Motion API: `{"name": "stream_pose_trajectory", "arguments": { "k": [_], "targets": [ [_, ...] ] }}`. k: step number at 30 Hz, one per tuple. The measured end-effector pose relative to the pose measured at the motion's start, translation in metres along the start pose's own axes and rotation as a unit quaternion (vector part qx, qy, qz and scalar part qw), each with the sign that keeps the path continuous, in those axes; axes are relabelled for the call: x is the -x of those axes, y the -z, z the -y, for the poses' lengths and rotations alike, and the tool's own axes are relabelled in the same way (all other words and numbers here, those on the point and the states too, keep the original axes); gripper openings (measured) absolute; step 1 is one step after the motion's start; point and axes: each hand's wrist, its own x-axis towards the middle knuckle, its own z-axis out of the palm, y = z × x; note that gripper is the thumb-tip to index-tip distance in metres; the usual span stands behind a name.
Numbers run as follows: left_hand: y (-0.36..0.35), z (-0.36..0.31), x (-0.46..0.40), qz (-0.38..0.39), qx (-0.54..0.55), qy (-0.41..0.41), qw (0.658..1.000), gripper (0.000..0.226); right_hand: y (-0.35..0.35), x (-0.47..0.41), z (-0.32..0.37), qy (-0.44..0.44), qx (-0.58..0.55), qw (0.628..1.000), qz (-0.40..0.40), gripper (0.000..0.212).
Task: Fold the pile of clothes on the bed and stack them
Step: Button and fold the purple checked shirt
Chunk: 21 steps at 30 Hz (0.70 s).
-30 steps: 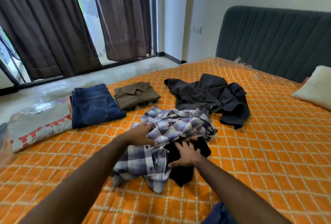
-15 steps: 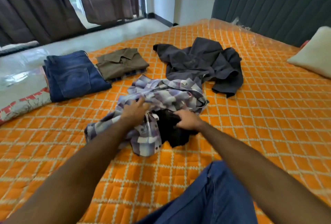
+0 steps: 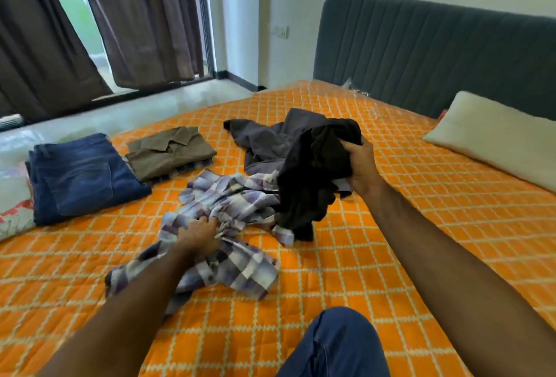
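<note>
A crumpled purple-and-white plaid shirt lies in the middle of the orange quilted bed. My left hand grips a bunch of its cloth. My right hand holds a black garment lifted above the bed, its lower end hanging down by the plaid shirt. Behind it lies a loose dark grey garment. Folded blue jeans and a folded olive shirt sit side by side at the left.
A plastic-wrapped grey item with red print lies at the bed's left edge. A cream pillow rests by the grey headboard. My knee in blue jeans is at the bottom. Dark curtains hang beyond the floor.
My right hand has pulled the black garment out from under the plaid shirt and raised it up to the right. My left hand stays gripping the plaid shirt.
</note>
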Motion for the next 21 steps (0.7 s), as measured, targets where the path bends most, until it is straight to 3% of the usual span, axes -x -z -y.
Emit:
{"name": "stream_pose_trajectory", "arguments": {
  "k": [4, 5, 7, 9, 11, 13, 15, 18, 21],
  "targets": [
    [0.008, -0.001, -0.004, -0.023, 0.059, 0.006, 0.998, 0.054, 0.01, -0.019, 0.01, 0.07, 0.107, 0.986, -0.109, 0.026],
    [0.009, -0.002, -0.003, -0.031, 0.075, 0.003, 0.997, 0.056, 0.016, -0.024, 0.009, 0.083, 0.172, 0.97, -0.148, 0.027],
    [0.01, -0.003, -0.004, -0.06, 0.131, -0.005, 0.99, 0.047, 0.028, -0.031, 0.003, 0.088, 0.386, 0.896, -0.202, 0.028],
    [0.009, -0.007, -0.004, -0.076, 0.21, -0.018, 0.975, 0.032, 0.042, -0.031, -0.015, 0.012, 0.564, 0.817, -0.123, 0.034],
    [0.01, -0.013, -0.004, -0.079, 0.283, -0.031, 0.955, 0.026, 0.05, -0.024, -0.04, -0.105, 0.582, 0.807, -0.009, 0.036],
    [0.009, -0.015, -0.003, -0.063, 0.345, -0.033, 0.936, 0.029, 0.051, -0.01, -0.066, -0.147, 0.597, 0.787, 0.045, 0.016],
    [0.007, -0.013, -0.003, -0.033, 0.371, -0.037, 0.927, 0.031, 0.042, 0.001, -0.083, -0.119, 0.628, 0.764, 0.095, 0.002],
    [0.005, -0.005, -0.003, 0.019, 0.379, -0.038, 0.924, 0.036, 0.014, 0.006, -0.11, -0.062, 0.616, 0.754, 0.22, 0.023],
    [0.006, -0.004, 0.0, 0.087, 0.349, -0.051, 0.932, 0.028, -0.016, 0.0, -0.14, -0.01, 0.613, 0.742, 0.271, 0.035]
  ]
}}
